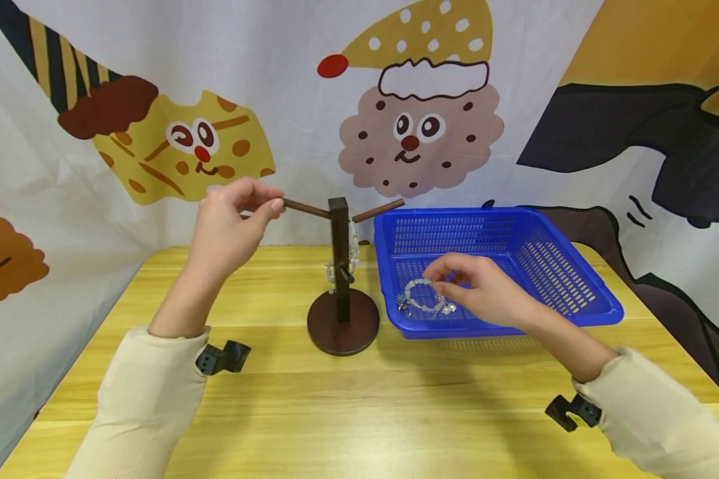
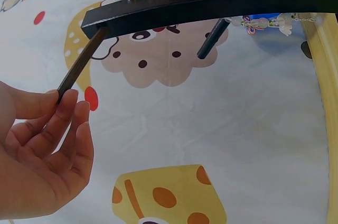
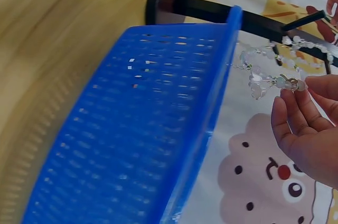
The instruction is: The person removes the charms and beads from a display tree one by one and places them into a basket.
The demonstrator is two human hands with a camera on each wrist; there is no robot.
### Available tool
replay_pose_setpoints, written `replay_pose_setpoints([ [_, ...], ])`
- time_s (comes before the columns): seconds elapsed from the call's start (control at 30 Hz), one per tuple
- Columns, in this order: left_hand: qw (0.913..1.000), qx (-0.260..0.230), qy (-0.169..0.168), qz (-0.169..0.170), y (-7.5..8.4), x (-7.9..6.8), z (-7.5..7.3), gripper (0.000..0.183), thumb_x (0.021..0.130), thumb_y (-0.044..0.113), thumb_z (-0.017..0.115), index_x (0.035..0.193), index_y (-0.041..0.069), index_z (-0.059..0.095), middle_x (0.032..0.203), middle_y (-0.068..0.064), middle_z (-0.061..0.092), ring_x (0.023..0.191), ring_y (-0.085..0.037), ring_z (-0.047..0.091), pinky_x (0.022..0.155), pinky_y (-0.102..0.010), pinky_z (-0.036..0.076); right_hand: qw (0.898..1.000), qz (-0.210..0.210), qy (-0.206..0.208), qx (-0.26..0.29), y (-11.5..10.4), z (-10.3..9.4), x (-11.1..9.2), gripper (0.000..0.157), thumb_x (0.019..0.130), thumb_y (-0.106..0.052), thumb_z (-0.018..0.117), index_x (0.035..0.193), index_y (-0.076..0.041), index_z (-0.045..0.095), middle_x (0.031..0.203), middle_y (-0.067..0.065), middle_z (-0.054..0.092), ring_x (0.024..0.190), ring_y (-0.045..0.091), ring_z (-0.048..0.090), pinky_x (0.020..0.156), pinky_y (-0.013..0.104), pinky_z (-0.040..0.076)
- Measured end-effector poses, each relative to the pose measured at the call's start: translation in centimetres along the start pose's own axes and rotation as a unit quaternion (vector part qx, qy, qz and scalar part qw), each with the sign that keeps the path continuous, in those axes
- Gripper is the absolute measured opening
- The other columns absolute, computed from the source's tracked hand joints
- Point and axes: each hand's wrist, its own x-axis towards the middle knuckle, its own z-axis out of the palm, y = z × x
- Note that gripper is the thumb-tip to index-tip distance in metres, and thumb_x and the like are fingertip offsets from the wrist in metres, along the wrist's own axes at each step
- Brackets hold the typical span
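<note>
A dark wooden stand (image 1: 340,259) with a round base and several side pegs stands on the table. My left hand (image 1: 230,223) pinches the tip of its upper left peg (image 1: 305,208) between thumb and fingers; the left wrist view shows this peg (image 2: 79,65) too. Over the front edge of the blue basket, my right hand (image 1: 482,289) pinches a clear beaded bracelet (image 1: 416,305), which hangs with small charms. In the right wrist view the bracelet's flower charm (image 3: 257,82) dangles by the fingertips. Another beaded bracelet (image 1: 353,246) hangs from the upper right peg, and one more (image 1: 330,276) hangs lower left.
The blue plastic basket (image 1: 593,293) with perforated walls sits right of the stand on the wooden table (image 1: 335,412). Behind, a cloth (image 1: 305,86) printed with cartoon figures hangs down. Black wrist mounts (image 1: 223,357) are strapped at both sleeves.
</note>
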Motion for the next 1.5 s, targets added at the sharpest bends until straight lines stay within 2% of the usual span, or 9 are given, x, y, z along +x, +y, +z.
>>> replay_pose_setpoints([
  [0.23, 1.0, -0.001, 0.001, 0.002, 0.0, 0.0, 0.1, 0.015, 0.089, 0.011, 0.059, 0.094, -0.001, 0.066, 0.085, -0.013, 0.068, 0.076, -0.02, 0.063, 0.055, -0.022, 0.039, 1.0, 0.019, -0.009, 0.011, 1.3, 0.7, -0.6, 0.016, 0.087, 0.005, 0.056, 0.096, -0.006, 0.064, 0.088, -0.001, 0.061, 0.079, 0.015, 0.055, 0.069, 0.029, 0.048],
  [0.43, 1.0, -0.001, 0.001, 0.002, 0.0, 0.0, 0.1, 0.015, 0.089, 0.011, 0.059, 0.095, -0.001, 0.066, 0.085, -0.013, 0.068, 0.076, -0.02, 0.063, 0.055, -0.022, 0.039, 0.999, 0.039, -0.014, 0.005, 2.0, 1.1, -1.0, 0.015, 0.087, 0.003, 0.058, 0.097, -0.005, 0.064, 0.089, 0.005, 0.062, 0.08, 0.015, 0.056, 0.07, 0.028, 0.048],
  [0.87, 1.0, -0.005, -0.003, -0.003, 0.1, 0.0, 0.0, 0.015, 0.089, 0.011, 0.059, 0.096, -0.001, 0.066, 0.086, -0.013, 0.068, 0.077, -0.02, 0.063, 0.055, -0.022, 0.039, 0.999, 0.032, -0.002, -0.009, 2.5, 1.2, -0.8, 0.014, 0.085, 0.003, 0.059, 0.094, -0.007, 0.064, 0.087, -0.002, 0.062, 0.08, 0.015, 0.056, 0.068, 0.029, 0.048],
  [1.5, 1.0, 0.002, -0.002, -0.004, 0.0, 0.0, 0.0, 0.015, 0.089, 0.011, 0.059, 0.095, -0.001, 0.066, 0.086, -0.013, 0.068, 0.078, -0.02, 0.063, 0.057, -0.023, 0.04, 1.0, 0.017, -0.003, -0.006, 1.5, 0.8, 0.1, 0.011, 0.087, -0.002, 0.059, 0.095, -0.008, 0.065, 0.091, -0.001, 0.063, 0.083, 0.014, 0.057, 0.071, 0.03, 0.048],
])
